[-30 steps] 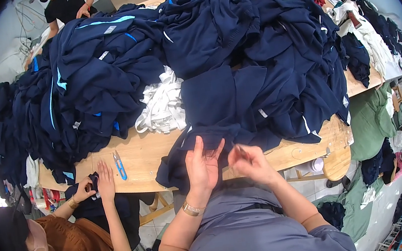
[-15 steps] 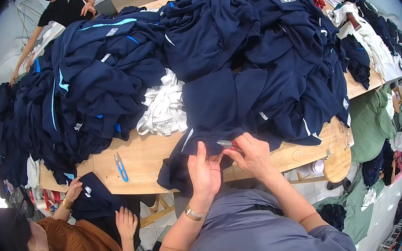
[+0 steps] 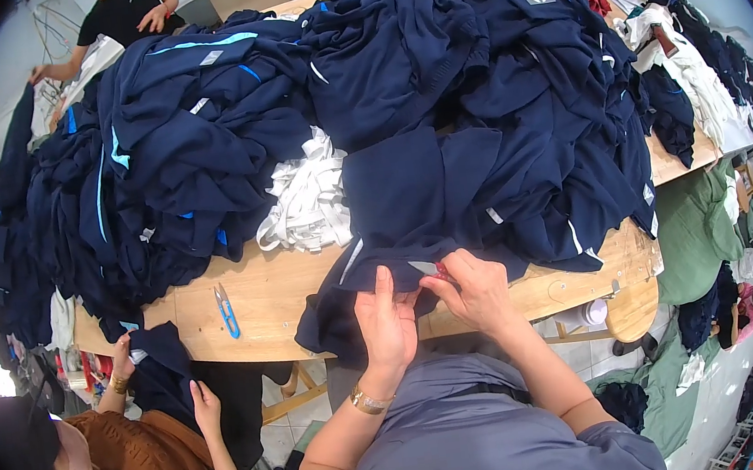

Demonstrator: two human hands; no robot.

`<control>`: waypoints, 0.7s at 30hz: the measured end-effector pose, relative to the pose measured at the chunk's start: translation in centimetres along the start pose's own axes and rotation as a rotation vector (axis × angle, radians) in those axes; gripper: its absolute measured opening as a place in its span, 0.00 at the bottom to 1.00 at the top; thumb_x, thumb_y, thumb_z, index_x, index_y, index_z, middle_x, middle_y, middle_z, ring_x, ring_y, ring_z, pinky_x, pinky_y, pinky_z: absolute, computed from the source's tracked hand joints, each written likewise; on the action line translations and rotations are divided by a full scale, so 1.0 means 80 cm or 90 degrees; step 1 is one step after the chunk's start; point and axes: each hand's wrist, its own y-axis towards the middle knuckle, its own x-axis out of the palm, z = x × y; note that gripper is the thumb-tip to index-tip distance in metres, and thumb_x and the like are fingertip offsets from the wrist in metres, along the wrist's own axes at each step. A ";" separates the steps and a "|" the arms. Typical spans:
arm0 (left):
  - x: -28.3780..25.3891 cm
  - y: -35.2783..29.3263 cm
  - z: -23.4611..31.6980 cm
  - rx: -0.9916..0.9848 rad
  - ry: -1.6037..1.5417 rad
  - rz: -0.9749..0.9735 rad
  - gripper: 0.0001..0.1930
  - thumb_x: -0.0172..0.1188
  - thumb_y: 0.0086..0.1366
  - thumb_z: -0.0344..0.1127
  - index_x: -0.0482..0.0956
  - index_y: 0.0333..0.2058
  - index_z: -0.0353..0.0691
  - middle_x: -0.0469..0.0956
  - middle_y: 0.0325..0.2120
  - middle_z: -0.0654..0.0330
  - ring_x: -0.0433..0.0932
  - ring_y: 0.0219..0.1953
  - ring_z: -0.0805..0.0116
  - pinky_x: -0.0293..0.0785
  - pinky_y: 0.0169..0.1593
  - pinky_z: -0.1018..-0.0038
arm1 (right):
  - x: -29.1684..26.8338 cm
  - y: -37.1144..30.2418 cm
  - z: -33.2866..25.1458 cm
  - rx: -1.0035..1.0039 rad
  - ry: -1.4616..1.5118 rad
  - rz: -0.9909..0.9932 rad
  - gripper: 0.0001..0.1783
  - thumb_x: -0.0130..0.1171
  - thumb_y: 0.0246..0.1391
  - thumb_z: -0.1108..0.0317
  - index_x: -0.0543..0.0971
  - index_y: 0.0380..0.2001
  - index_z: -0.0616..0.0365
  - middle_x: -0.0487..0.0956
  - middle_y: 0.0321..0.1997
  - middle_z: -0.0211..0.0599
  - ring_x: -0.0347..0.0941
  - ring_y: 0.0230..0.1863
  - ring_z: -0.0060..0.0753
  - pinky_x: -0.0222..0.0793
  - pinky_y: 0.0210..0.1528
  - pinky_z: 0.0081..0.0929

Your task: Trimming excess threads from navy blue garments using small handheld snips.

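Red-handled thread snips [image 3: 424,268] are held in my right hand [image 3: 479,293], which is closed around the handle. Their pointed blades aim left over the dark navy garment [image 3: 394,186] at the table's near edge. My left hand [image 3: 386,322] is beside them, thumb up, fingers curled at the garment's near edge and partly hidden. A white stripe on the garment shows just left of the blades. A bundle of white strips [image 3: 309,201] lies at the garment's far left. Blue thread snips [image 3: 227,312] lie on the wooden table [image 3: 192,326], left of my hands.
Large heaps of navy garments [image 3: 191,154] cover the table's far side. At the left, a co-worker in brown [image 3: 143,466] handles a navy garment [image 3: 161,366]. Another person in black [image 3: 124,18] is at the far left. A wooden stool [image 3: 631,313] is at the right.
My hands stay nearly in place, and the red snips' blades show slightly more. The co-worker in brown now has both hands on their garment. The person in black has lifted navy cloth.
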 end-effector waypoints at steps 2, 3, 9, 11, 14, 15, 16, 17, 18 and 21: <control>-0.004 0.001 -0.001 -0.021 0.007 -0.011 0.13 0.43 0.70 0.40 0.72 0.38 0.37 0.77 0.35 0.57 0.77 0.38 0.69 0.74 0.44 0.72 | 0.002 -0.002 0.005 0.010 0.035 0.014 0.15 0.65 0.45 0.61 0.70 0.23 0.59 0.69 0.19 0.34 0.67 0.17 0.33 0.60 0.19 0.24; -0.002 0.001 0.000 -0.021 0.008 -0.011 0.13 0.43 0.70 0.40 0.72 0.38 0.37 0.77 0.35 0.57 0.77 0.38 0.69 0.74 0.44 0.72 | 0.003 -0.002 0.007 0.020 0.069 0.027 0.15 0.64 0.47 0.62 0.70 0.23 0.59 0.69 0.19 0.32 0.66 0.17 0.28 0.59 0.19 0.22; 0.001 0.001 -0.001 -0.042 -0.032 -0.005 0.14 0.41 0.70 0.40 0.72 0.38 0.37 0.77 0.36 0.57 0.77 0.39 0.69 0.74 0.45 0.71 | 0.007 -0.001 -0.018 0.178 0.363 0.038 0.14 0.62 0.50 0.65 0.69 0.28 0.61 0.68 0.19 0.31 0.59 0.19 0.15 0.60 0.20 0.17; 0.003 0.000 0.000 -0.078 -0.057 0.008 0.11 0.46 0.68 0.39 0.71 0.33 0.39 0.76 0.31 0.61 0.75 0.33 0.73 0.72 0.40 0.75 | 0.020 0.002 -0.023 0.165 0.353 0.058 0.13 0.63 0.48 0.66 0.70 0.29 0.61 0.70 0.18 0.34 0.67 0.18 0.20 0.64 0.21 0.20; -0.011 -0.001 -0.005 -0.058 -0.061 0.007 0.11 0.47 0.68 0.38 0.69 0.29 0.40 0.75 0.26 0.62 0.75 0.30 0.75 0.72 0.39 0.75 | 0.029 -0.003 -0.027 0.135 0.304 0.025 0.07 0.60 0.43 0.74 0.73 0.27 0.61 0.74 0.19 0.41 0.75 0.19 0.37 0.68 0.21 0.27; -0.020 0.000 -0.006 -0.056 -0.046 -0.030 0.11 0.47 0.68 0.38 0.68 0.28 0.40 0.75 0.25 0.62 0.75 0.30 0.74 0.73 0.41 0.74 | 0.023 -0.005 -0.032 0.118 0.317 -0.011 0.06 0.58 0.43 0.74 0.73 0.26 0.61 0.74 0.19 0.41 0.73 0.17 0.35 0.66 0.20 0.25; -0.007 0.002 -0.001 -0.056 -0.069 -0.021 0.11 0.48 0.68 0.37 0.67 0.27 0.39 0.75 0.25 0.61 0.75 0.29 0.73 0.73 0.48 0.69 | 0.018 -0.009 -0.034 0.072 0.362 -0.063 0.06 0.58 0.42 0.75 0.73 0.26 0.61 0.73 0.19 0.40 0.72 0.16 0.34 0.65 0.19 0.24; -0.012 0.008 -0.001 -0.063 -0.098 -0.022 0.10 0.47 0.67 0.36 0.68 0.29 0.38 0.75 0.27 0.59 0.76 0.32 0.70 0.70 0.54 0.63 | 0.013 -0.013 -0.037 0.025 0.405 -0.114 0.07 0.58 0.41 0.76 0.73 0.26 0.61 0.73 0.18 0.39 0.71 0.15 0.32 0.64 0.19 0.23; -0.008 0.012 0.003 -0.067 -0.110 -0.015 0.10 0.46 0.68 0.36 0.69 0.29 0.38 0.75 0.30 0.59 0.76 0.36 0.68 0.70 0.54 0.60 | 0.003 -0.015 -0.045 0.018 0.462 -0.193 0.07 0.58 0.39 0.77 0.72 0.26 0.61 0.71 0.17 0.36 0.70 0.15 0.28 0.62 0.19 0.20; -0.009 0.015 0.010 -0.081 -0.147 -0.030 0.12 0.45 0.68 0.36 0.72 0.29 0.38 0.76 0.34 0.57 0.76 0.42 0.66 0.69 0.55 0.57 | -0.008 -0.027 -0.042 0.036 0.518 -0.225 0.09 0.61 0.39 0.74 0.72 0.25 0.61 0.70 0.18 0.32 0.66 0.17 0.20 0.60 0.20 0.18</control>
